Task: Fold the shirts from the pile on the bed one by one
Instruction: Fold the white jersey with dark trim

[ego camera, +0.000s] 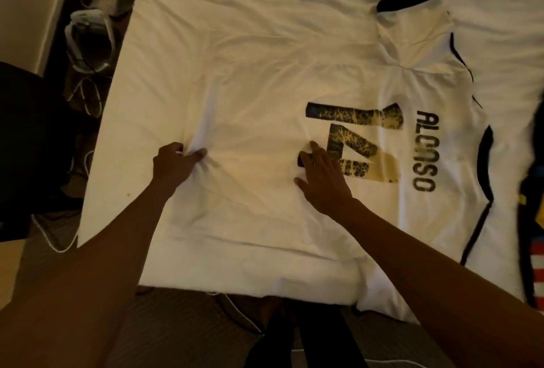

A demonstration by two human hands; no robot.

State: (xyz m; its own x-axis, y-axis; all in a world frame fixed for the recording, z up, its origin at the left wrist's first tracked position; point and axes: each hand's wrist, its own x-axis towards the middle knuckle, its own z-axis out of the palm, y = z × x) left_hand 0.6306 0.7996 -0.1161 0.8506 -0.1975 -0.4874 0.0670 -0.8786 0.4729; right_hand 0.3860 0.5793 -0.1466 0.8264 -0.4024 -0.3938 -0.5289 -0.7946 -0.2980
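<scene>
We look down on a white football shirt (265, 138) with dark trim, spread back-side up across the middle of a bed covered by a wrinkled white sheet (235, 14). The shirt lies sideways: its dark-edged collar (485, 158) points to the right of the frame and its lower end to the left. One short sleeve with a dark cuff (412, 26) reaches toward the upper right. Cracked dark lettering reads "ALONSO" beside a large number 14.

The left hand (176, 163), left of centre, has its fingers curled together and pinches a raised fold of white cloth at the shirt's lower end. The right hand (321, 179), near centre, lies flat on the shirt with fingers spread apart, its fingertips touching the printed number.

At the right edge of the frame we see part of a pile of coloured clothes (534, 220), with yellow, dark and red-and-white striped cloth, just beside the collar. In the upper left, on the floor beside the bed, lies a pale shoe (88, 40).
</scene>
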